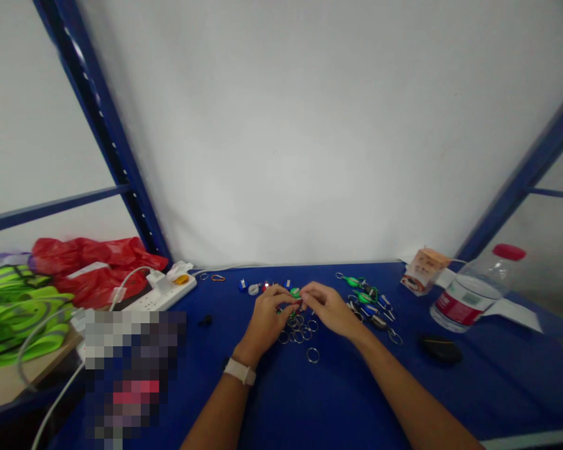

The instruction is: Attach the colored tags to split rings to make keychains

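Note:
My left hand (269, 317), with a pale-banded watch (240, 371) on its wrist, and my right hand (327, 307) meet fingertip to fingertip above the blue table. Both are closed in a pinch; whatever lies between the fingers is too small and covered to name. Just under them lie several metal split rings (298, 336), and one split ring (313, 355) sits apart, nearer me. Behind the hands runs a row of small round pieces, among them a blue one (243, 285), a white one (254, 289) and a green one (295, 292), partly hidden by fingers.
Right of my hands lies a pile of green, blue and black keychains (366, 299) with rings. Farther right are a small box (425, 272), a red-capped bottle (469, 294) and a black pouch (440, 349). On the left, a power strip (162, 295), an orange carabiner (218, 278) and reflective green straps (23, 312).

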A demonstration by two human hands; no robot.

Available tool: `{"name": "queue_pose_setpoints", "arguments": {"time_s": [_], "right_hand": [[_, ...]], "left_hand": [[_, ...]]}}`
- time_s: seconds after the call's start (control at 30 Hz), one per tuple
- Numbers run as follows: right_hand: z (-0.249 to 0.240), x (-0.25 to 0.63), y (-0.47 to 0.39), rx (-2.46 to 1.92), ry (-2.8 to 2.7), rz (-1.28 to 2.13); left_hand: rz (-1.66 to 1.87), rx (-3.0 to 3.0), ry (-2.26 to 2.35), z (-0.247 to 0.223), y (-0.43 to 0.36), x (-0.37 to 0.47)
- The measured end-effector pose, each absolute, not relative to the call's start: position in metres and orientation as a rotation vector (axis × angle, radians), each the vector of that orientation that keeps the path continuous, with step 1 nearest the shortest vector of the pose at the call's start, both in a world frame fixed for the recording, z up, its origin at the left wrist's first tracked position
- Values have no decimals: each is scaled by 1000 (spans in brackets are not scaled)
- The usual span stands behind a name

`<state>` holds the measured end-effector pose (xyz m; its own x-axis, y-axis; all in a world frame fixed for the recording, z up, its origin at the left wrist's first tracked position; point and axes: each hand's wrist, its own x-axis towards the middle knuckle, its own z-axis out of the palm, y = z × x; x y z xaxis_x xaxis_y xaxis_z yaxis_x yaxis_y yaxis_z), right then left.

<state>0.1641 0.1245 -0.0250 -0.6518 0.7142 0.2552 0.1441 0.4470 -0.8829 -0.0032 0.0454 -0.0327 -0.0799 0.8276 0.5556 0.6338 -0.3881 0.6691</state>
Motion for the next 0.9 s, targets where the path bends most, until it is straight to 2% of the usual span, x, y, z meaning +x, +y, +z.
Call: {"name": "queue_pose_setpoints", "arguments": {"time_s": [0.23,0.4,0.5,0.9], "right_hand": [[-19,169,113,-655,-2449,313],[-16,168,111,-626,-2575,-86],[-18,166,111,-599,-2590,-199],[-28,159,109,-578,-2647,-274]], "left_hand": [[1484,1642,1577,-32,46,-6],[1421,1483,1547,-33,47,-7],[1412,1456,1547,-34,48,-8],[1388,1510,1530,-29,43,-8]]}}
